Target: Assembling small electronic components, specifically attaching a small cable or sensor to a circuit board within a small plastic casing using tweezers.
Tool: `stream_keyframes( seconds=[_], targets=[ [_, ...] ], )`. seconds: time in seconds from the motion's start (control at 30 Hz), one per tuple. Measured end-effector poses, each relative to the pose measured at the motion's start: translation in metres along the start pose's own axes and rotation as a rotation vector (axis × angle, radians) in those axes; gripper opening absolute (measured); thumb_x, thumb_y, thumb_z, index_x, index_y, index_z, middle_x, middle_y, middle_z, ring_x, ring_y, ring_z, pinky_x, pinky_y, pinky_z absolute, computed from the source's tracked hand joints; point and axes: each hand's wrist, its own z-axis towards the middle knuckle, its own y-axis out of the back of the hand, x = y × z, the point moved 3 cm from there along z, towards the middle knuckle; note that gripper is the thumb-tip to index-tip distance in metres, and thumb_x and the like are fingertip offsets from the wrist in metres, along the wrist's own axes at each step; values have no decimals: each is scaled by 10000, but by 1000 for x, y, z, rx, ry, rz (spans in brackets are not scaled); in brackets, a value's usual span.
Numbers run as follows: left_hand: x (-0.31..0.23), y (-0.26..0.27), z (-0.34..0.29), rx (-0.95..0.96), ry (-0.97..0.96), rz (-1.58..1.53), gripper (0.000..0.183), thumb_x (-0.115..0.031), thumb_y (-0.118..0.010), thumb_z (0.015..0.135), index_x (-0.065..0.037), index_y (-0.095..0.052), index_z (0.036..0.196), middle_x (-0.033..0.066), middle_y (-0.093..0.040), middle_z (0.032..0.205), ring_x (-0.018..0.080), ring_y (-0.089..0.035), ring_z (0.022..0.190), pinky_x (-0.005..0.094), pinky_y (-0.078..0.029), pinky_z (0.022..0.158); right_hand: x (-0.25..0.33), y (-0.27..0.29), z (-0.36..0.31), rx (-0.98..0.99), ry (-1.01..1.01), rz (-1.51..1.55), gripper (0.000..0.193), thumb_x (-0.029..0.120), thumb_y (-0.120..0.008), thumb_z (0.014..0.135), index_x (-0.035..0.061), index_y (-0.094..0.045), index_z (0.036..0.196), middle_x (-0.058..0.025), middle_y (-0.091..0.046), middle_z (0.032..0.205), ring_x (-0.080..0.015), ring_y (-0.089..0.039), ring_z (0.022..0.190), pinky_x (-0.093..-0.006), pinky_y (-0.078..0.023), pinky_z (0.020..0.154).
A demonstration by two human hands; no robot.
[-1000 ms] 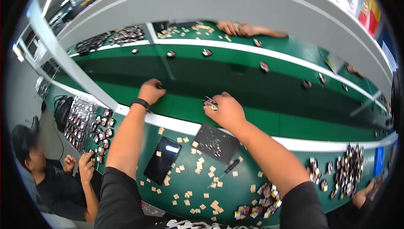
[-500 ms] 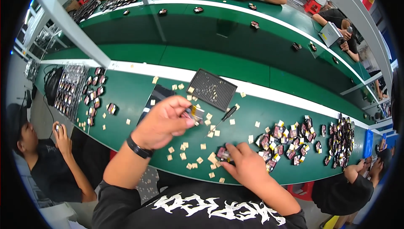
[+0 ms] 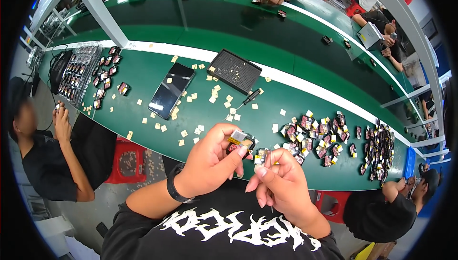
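My left hand (image 3: 217,157) is closed round a small black electronic part (image 3: 242,143) with a silver-and-yellow label, a tan patch and some red. The thumb presses on its near side, above the table's front edge. Close beside it, my right hand (image 3: 281,181) pinches a thin metal tool (image 3: 271,157), held upright between thumb and forefinger. Its exact kind is too fine to make out. Just behind the right fingers, a similar part with a pale tab (image 3: 261,156) lies on the table. Loose tan squares (image 3: 199,129) are scattered beyond my left hand.
On the green table (image 3: 200,112) are a black phone (image 3: 171,90), a ribbed black tray (image 3: 234,71) and a screwdriver (image 3: 250,97). Heaped parts (image 3: 315,133) lie to the right; filled clear trays (image 3: 80,71) stand far left. A white rail and posts run behind. Co-workers sit on both sides and opposite.
Both hands have come together near the table's front edge. My right hand has left the part on the table and now pinches a thin metal tool. The phone is uncovered.
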Motion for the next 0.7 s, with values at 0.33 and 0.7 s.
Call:
stream_keyframes(
  seconds=[0.33, 0.7],
  targets=[
    [-8, -27, -9, 19, -384, 685, 356, -16, -623, 945, 30, -592, 1296, 142, -710, 884, 193, -701, 708, 289, -562, 657, -8, 6, -13, -42, -3, 173, 199, 81, -606, 1011, 85, -418, 943, -160, -670, 743, -92, -489, 392, -222, -308, 350],
    [5, -27, -7, 169, 202, -2, 410, -65, -552, 1032, 61, -491, 1417, 106, -676, 1010, 117, -660, 765, 242, -562, 655, -24, 25, -26, -94, 227, -6, 191, 19, -633, 987, 48, -446, 1014, -135, -689, 861, -81, -596, 581, -218, -414, 436]
  ],
)
